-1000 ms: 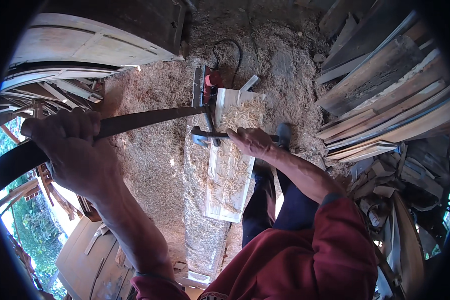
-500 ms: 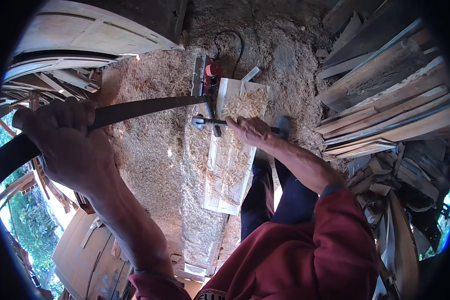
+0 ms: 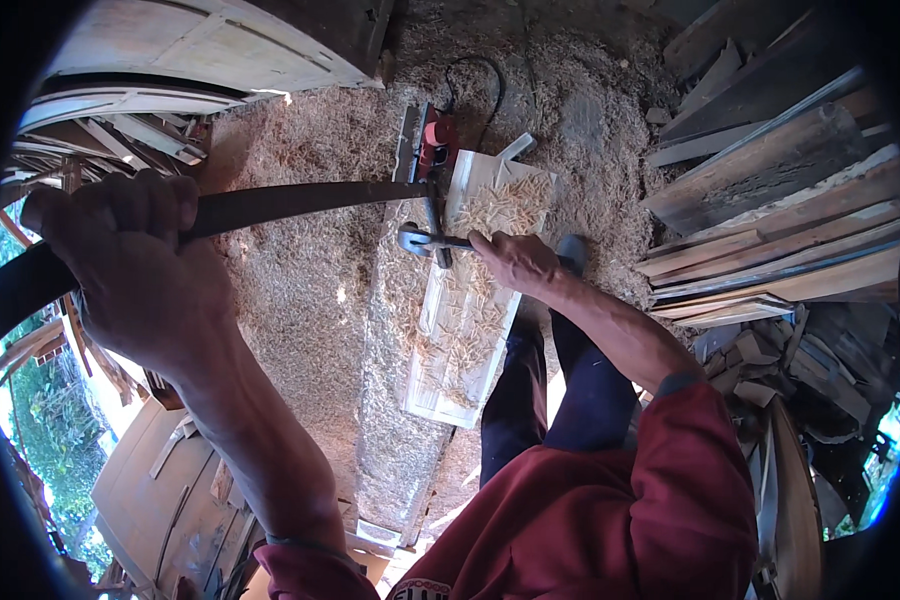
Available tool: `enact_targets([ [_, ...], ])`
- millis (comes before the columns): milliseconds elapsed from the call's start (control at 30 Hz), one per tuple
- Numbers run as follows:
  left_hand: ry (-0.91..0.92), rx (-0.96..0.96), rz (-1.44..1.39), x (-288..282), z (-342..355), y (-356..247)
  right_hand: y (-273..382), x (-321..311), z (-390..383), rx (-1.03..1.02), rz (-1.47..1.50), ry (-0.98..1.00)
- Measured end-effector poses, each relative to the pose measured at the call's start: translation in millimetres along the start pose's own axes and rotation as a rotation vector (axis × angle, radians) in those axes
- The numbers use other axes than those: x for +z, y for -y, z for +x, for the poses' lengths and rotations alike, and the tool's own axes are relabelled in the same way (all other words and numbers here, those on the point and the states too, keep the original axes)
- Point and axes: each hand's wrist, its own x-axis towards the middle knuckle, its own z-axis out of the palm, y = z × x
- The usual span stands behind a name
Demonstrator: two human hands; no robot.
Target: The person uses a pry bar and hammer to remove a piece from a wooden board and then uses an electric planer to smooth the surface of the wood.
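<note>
My left hand (image 3: 135, 260) is wrapped round the long, curved dark handle of an adze (image 3: 300, 205), holding it up at the left. The handle reaches across to a narrow metal head (image 3: 433, 215) set crosswise at its far end. In my right hand (image 3: 515, 262) is a hammer (image 3: 416, 238), its head right beside the adze head and overlapping it in view. Whether the two touch, I cannot tell. Below them lies a pale wooden board (image 3: 440, 385) strewn with curled wood chips.
A red power planer (image 3: 437, 135) with a black cord (image 3: 495, 85) lies beyond the board. Boards are stacked at the right (image 3: 770, 265), above a heap of offcuts (image 3: 830, 370). A large wooden panel (image 3: 210, 50) stands at the upper left. Shavings cover the floor (image 3: 300, 300).
My right hand has moved slightly right, and the hammer head now sits closer to the adze head. My left hand keeps its grip on the handle. The whole view has shifted a little.
</note>
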Motion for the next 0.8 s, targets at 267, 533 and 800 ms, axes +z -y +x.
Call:
enact_targets([
  [267,-0.214,-0.088,0.096,14,-2,-7,24,11,-27,0.099,0.199,-0.033],
  [533,0.027,-0.115,-0.099,-34,12,1,96,53,-100,0.062,0.443,0.195],
  [800,0.231,0.014,-0.192,-76,29,15,101,62,-114,0.031,0.471,0.319],
])
